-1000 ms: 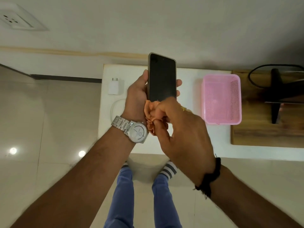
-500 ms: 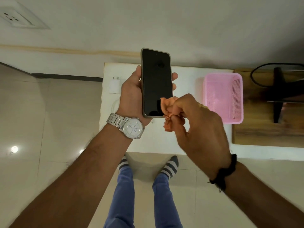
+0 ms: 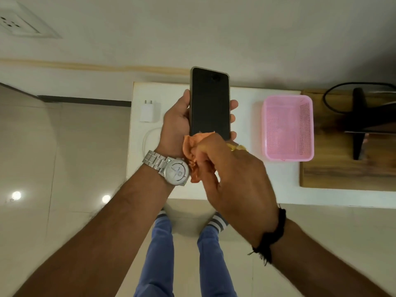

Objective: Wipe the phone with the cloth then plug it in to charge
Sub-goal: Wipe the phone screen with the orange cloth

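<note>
My left hand (image 3: 175, 123) grips a black phone (image 3: 209, 101) upright above the white table (image 3: 235, 179), thumb on its left edge and fingertips curled round the right edge. The dark screen faces me. My right hand (image 3: 233, 179) holds a bunched orange cloth (image 3: 192, 151) pressed against the phone's bottom end, covering that end. A white charger plug (image 3: 148, 111) lies on the table at the left, with a white cable (image 3: 147, 138) looping below it, partly hidden behind my left wrist.
A pink mesh basket (image 3: 288, 127) stands on the table to the right. Further right lies a wooden board (image 3: 342, 174) with a black stand and black cord. A wall socket (image 3: 15, 24) sits at the upper left. My feet are below the table edge.
The cloth moved from the phone's lower right edge back across its bottom end, toward my left wrist. The phone stayed upright in my left hand.
</note>
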